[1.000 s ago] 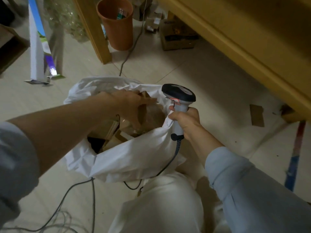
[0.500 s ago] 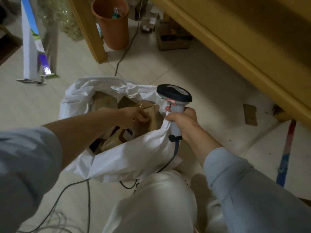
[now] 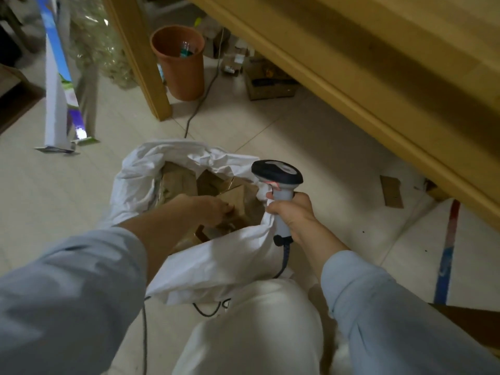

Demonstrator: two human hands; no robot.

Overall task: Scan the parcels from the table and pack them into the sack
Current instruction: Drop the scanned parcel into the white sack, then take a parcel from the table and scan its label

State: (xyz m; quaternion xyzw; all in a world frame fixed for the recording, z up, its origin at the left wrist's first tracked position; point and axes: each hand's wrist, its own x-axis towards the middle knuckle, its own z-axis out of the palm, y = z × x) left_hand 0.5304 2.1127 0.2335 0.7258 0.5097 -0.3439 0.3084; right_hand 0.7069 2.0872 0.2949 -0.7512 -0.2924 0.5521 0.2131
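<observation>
Parcels point(image 3: 181, 182) are seen inside the white sack point(image 3: 216, 263). One is touched there by the left hand point(image 3: 213, 209), fingers curled, but a real grip cannot be told. At the sack's rim, the scanner point(image 3: 276, 175) is clamped in the right hand point(image 3: 292, 215).

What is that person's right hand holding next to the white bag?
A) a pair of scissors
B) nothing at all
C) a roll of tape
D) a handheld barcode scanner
D: the right hand grips the pale handle of a dark-headed barcode scanner, right at the rim of the white sack.
</observation>
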